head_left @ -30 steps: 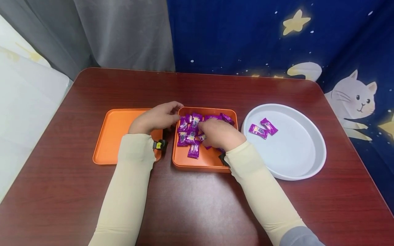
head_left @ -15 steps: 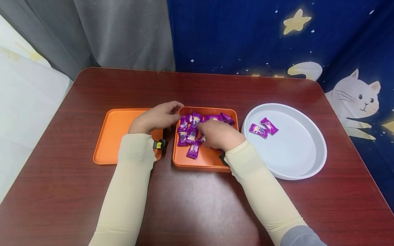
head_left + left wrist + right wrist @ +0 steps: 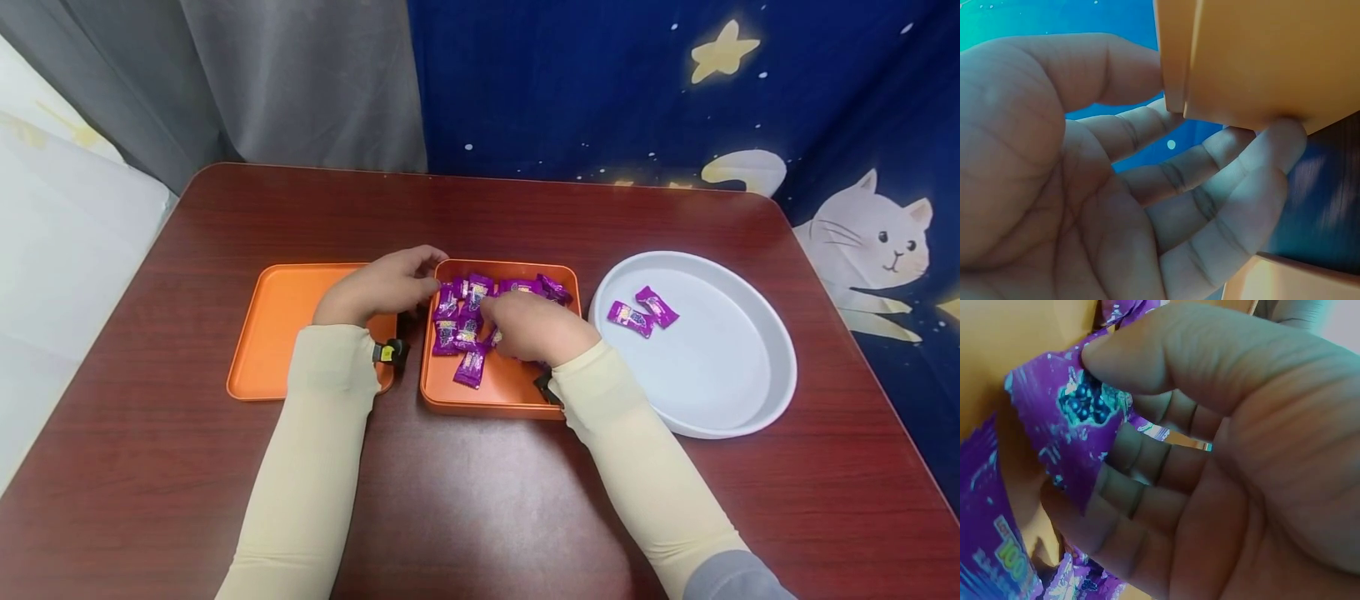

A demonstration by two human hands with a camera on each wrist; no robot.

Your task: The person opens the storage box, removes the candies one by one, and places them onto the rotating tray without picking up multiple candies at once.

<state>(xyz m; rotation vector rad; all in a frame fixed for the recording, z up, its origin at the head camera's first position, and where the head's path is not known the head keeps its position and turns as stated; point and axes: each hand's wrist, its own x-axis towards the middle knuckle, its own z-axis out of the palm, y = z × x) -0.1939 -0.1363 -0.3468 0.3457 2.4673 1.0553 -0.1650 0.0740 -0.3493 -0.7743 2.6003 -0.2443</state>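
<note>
An orange box [image 3: 487,409] stands mid-table with several purple wrapped candies [image 3: 470,367] inside. My left hand [image 3: 382,289] is at the box's far left corner. In the left wrist view, the thumb [image 3: 1129,72] and fingertips touch the outside of the box [image 3: 1260,62], the fingers only slightly bent. My right hand [image 3: 536,325] reaches into the box. Up close in the right wrist view, it pinches one purple candy [image 3: 1054,425] with a grape picture between thumb and fingers. Other candies [image 3: 991,531] lie around that hand. The hand hides part of the box's contents.
An orange lid or shallow tray [image 3: 281,333] lies left of the box, partly under my left forearm. To the right stands a round white tray [image 3: 720,367] holding two purple candies [image 3: 643,313]. All rest on a reddish-brown table [image 3: 480,500] with curtains behind.
My right hand stays in the box among the candies with only slight finger movement. The candy nearest the front of the box has shifted a little left. The left hand keeps its place.
</note>
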